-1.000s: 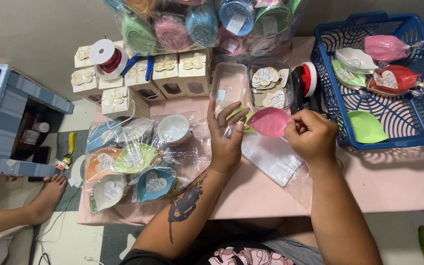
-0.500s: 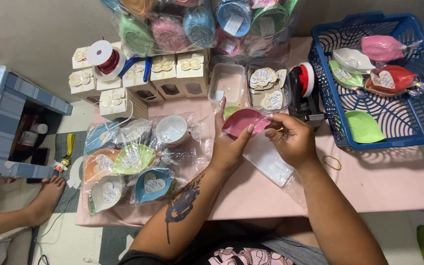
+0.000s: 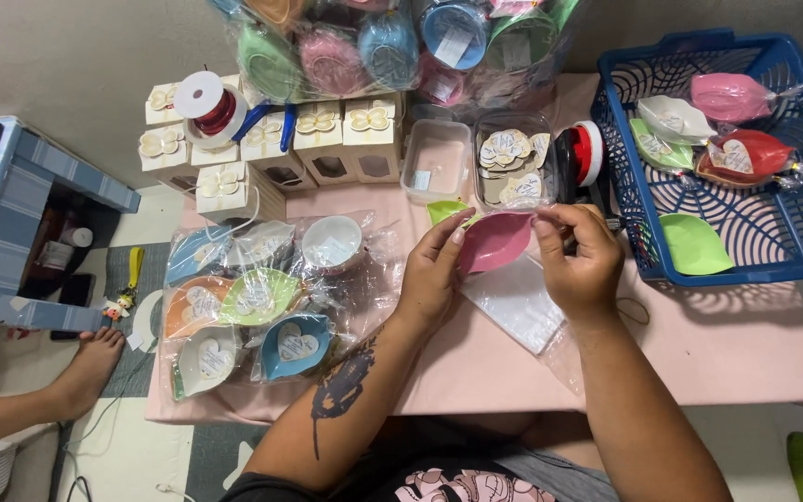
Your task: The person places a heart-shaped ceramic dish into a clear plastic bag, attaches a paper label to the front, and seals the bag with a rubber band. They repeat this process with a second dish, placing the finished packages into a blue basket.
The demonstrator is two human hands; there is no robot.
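Note:
Both hands hold a pink leaf-shaped dish [image 3: 494, 242] above the pink table [image 3: 736, 353]. My left hand [image 3: 431, 274] grips its left edge, and my right hand [image 3: 576, 256] pinches its right tip. A green leaf dish [image 3: 443, 210] lies just behind my left fingers. Clear plastic bags [image 3: 518, 302] lie flat on the table under the hands.
A blue basket [image 3: 796, 246] at right holds wrapped and bare leaf dishes. Wrapped dishes [image 3: 253, 307] pile at left. Small cream gift boxes [image 3: 336, 139], ribbon spools [image 3: 204, 102], clear tubs of heart tags [image 3: 511, 158] and bagged dishes line the back. Another person's bare foot [image 3: 85, 372] rests on the floor at left.
The pink dish has come down a little and turned flatter between my hands. My right hand shifted to pinch its right tip.

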